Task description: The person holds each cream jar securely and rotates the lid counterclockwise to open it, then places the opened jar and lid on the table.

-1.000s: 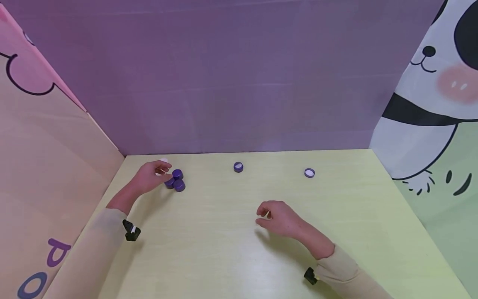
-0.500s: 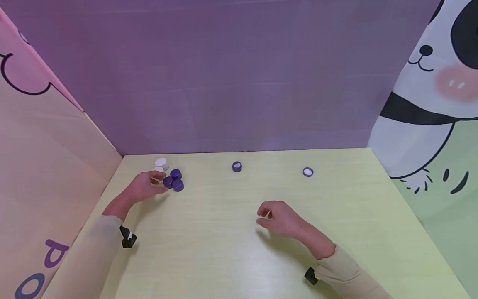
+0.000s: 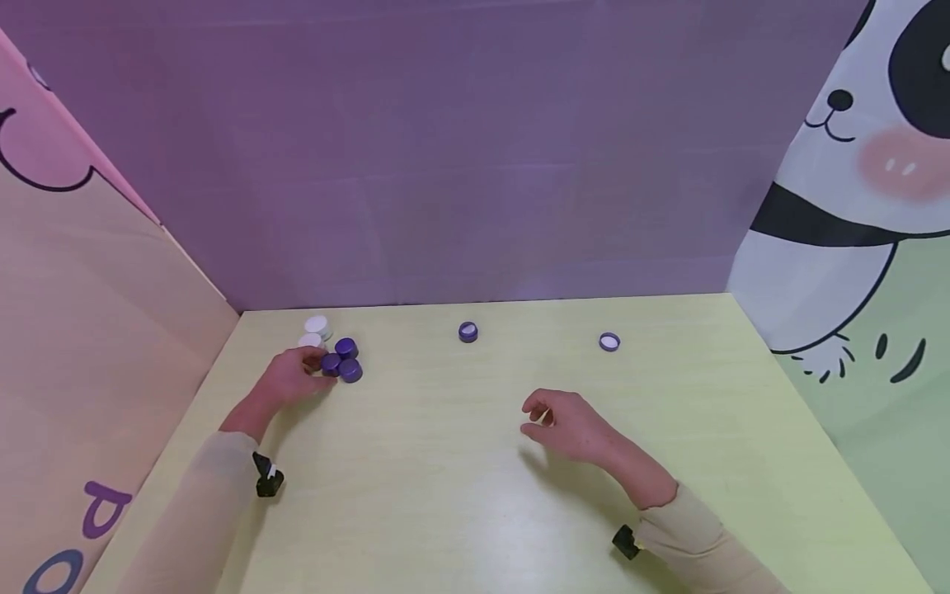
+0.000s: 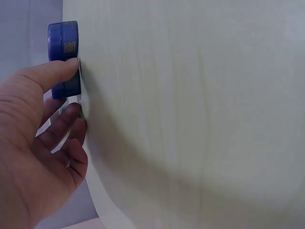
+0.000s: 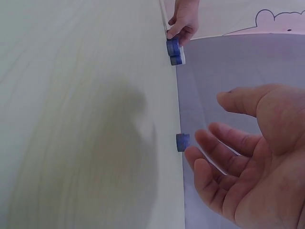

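Observation:
In the head view, several purple caps (image 3: pixel 350 370) stand close together at the far left of the table. My left hand (image 3: pixel 292 379) is at this cluster, its thumb on the near side of the leftmost purple cap (image 3: pixel 331 365) and its fingers on the far side, pinching it. Seen from the left wrist, the thumb crosses in front of the blue-looking caps (image 4: pixel 69 40), and the index fingertip is hidden. Two white caps (image 3: pixel 317 325) stand just behind the left fingers. My right hand (image 3: pixel 567 425) hovers over the middle right of the table, fingers loosely bent, holding nothing.
Two more purple caps with white inside stand apart near the back: one cap (image 3: pixel 467 332) at the middle, another cap (image 3: pixel 609 341) toward the right. The pale table (image 3: pixel 416 478) meets a purple back wall (image 3: pixel 475 165), with printed panels on both sides.
My left hand has come down and nearer from beside the white caps to the leftmost purple cap, uncovering the white ones. The right hand stays nearly in place.

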`<action>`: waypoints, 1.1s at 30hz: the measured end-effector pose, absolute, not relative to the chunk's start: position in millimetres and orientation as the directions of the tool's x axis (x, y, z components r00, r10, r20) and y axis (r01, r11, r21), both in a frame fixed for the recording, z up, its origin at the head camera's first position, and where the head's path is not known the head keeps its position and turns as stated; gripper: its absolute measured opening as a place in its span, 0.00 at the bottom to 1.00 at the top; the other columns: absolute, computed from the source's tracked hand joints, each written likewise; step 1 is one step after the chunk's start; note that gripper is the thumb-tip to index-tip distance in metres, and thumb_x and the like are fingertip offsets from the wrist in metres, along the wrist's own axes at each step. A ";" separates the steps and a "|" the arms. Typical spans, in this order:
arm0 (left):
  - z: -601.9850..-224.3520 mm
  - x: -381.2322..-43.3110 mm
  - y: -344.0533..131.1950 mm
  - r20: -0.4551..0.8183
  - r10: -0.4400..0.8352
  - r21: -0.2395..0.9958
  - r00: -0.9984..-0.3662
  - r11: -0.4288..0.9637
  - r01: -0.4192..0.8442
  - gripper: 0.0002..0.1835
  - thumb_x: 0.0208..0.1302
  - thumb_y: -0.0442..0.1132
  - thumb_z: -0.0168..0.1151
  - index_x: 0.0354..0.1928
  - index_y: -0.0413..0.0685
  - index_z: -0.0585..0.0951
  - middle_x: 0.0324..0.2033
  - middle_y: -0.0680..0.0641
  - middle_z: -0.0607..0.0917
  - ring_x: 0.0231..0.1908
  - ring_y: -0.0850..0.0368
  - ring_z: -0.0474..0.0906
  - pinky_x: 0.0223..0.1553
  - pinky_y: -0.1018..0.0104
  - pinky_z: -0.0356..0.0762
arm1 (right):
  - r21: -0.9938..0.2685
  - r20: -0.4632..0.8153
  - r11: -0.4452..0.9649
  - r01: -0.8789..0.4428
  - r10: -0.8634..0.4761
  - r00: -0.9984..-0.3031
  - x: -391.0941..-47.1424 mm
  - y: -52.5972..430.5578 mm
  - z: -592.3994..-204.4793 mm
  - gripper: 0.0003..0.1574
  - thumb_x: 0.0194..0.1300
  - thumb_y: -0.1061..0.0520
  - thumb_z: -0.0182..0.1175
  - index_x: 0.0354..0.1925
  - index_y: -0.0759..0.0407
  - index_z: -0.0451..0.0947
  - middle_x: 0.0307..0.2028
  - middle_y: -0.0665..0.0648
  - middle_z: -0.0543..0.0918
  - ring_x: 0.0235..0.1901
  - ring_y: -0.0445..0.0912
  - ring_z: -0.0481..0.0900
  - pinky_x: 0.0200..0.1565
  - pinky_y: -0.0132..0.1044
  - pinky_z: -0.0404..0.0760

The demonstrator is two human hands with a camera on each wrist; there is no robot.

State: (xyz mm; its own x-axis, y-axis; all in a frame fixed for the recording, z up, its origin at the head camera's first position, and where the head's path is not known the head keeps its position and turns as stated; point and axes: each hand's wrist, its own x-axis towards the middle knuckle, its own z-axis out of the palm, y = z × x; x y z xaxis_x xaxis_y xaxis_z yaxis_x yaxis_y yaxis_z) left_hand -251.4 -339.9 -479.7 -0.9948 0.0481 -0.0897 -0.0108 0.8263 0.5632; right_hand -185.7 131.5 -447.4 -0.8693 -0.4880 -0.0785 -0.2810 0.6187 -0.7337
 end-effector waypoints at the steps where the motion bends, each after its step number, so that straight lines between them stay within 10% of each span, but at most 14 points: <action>1: -480.0 -251.2 -339.4 -0.083 0.045 0.563 -0.996 0.827 -0.010 0.31 0.58 0.42 0.70 0.58 0.30 0.73 0.47 0.32 0.81 0.45 0.40 0.75 0.48 0.48 0.74 | -0.738 -0.079 0.616 -0.276 -0.486 -0.870 -185.8 132.2 -447.7 0.12 0.64 0.56 0.64 0.45 0.59 0.78 0.36 0.47 0.80 0.35 0.43 0.75 0.37 0.38 0.77; 33: -458.3 -222.0 -327.4 0.157 -0.068 0.773 -0.985 0.630 0.080 0.26 0.60 0.39 0.70 0.56 0.32 0.74 0.48 0.32 0.81 0.45 0.41 0.82 0.37 0.77 0.77 | -0.807 0.027 0.528 -0.264 -0.414 -0.910 -189.2 151.8 -429.3 0.07 0.65 0.56 0.64 0.42 0.54 0.80 0.36 0.47 0.80 0.37 0.43 0.78 0.37 0.40 0.77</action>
